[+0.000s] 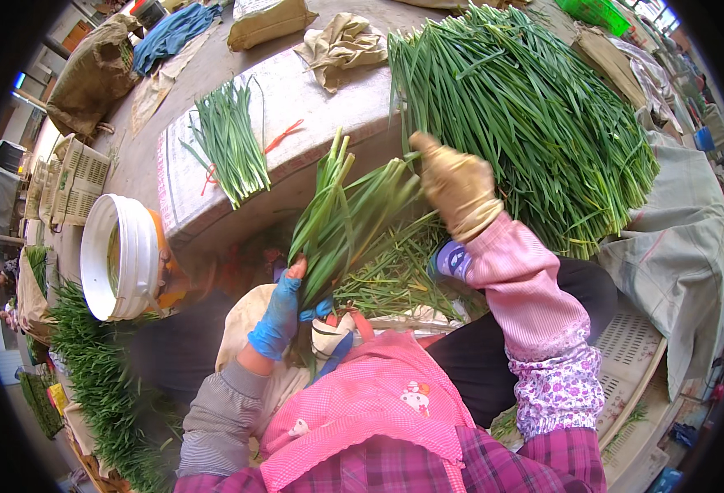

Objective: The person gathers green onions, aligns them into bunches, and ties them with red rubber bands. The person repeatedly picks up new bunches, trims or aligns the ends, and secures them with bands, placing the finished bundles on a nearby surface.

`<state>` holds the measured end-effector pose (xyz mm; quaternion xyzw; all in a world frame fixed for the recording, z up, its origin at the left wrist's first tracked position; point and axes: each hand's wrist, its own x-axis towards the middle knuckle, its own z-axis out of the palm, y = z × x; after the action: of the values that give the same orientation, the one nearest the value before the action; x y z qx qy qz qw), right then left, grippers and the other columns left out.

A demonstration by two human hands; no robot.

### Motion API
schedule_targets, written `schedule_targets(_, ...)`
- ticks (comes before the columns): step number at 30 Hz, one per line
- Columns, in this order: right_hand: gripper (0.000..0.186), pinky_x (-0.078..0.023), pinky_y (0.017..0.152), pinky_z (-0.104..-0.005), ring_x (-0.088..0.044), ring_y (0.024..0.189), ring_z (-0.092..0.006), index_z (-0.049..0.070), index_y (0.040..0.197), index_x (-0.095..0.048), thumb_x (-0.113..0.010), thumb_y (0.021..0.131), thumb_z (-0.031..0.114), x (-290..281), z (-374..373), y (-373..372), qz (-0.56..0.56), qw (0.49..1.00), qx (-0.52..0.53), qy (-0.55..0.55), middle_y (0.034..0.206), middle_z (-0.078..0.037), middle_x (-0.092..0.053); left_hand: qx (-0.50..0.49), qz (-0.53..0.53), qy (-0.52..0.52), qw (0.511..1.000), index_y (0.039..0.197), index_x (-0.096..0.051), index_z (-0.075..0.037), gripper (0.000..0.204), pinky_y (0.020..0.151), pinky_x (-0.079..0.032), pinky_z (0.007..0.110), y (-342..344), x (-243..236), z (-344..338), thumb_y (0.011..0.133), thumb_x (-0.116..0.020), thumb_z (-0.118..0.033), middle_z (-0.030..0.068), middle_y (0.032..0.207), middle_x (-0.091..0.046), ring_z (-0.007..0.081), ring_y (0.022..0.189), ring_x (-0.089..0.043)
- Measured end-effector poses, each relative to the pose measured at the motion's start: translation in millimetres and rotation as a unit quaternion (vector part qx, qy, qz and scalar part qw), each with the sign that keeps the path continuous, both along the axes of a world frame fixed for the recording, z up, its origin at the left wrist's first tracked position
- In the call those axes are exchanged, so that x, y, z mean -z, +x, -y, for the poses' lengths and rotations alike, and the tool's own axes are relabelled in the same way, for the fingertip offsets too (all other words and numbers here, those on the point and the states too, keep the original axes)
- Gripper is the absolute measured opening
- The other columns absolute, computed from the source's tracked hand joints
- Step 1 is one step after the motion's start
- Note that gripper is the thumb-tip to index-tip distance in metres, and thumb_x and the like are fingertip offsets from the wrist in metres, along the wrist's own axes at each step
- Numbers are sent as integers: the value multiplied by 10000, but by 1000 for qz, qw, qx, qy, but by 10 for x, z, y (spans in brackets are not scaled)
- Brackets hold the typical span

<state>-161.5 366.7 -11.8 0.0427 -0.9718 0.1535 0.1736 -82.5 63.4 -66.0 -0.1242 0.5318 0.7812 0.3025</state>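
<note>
My left hand (281, 312), in a torn blue glove, grips the base of a bunch of long green chive leaves (339, 215) that fans upward over my lap. My right hand (457, 187), in a dirty tan glove, is up at the tips of that bunch, blurred, touching the leaves beside the big heap of chives (534, 115) on the low table. Whether it holds any leaves I cannot tell. Loose trimmed leaves (395, 275) lie below the bunch.
A small bundle of chives (232, 141) and red ties (282, 135) lie on the white-covered table (313, 90). A white bucket (119, 256) stands at my left, more chives (99, 382) on the floor beside it. Sacks, cloths and plastic crates surround me.
</note>
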Motion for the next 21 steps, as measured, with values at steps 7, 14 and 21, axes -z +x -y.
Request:
schedule_targets(7,346,-382,1042,-391,-512,1216,-253,210,1031,-743,-772,709,89,-212,-280,-40,17,987,-109,-118,1262,-52,-592,12,-13,11,1000,1090,-602,-22,658,457,-446,251,-59,176,127,898,-484,-641,116,753,-649,170,559,-601)
schedule_targets(14,308,-357,1069,-407,-439,1269,-284,115,978,-742,-823,723,268,165,143,28,166,912,-185,-325,1337,-117,-510,-29,-22,-10,999,1256,-556,-51,601,733,-533,319,55,106,-41,910,-554,-542,89,1043,-662,189,844,-636)
schedule_targets(21,199,-421,998,-398,-577,1120,-205,71,974,-731,-717,781,25,31,105,4,134,865,-161,-456,1067,-51,-666,109,50,174,977,1226,-565,-44,621,541,-484,260,-83,46,67,926,-482,-581,139,955,-677,171,688,-629)
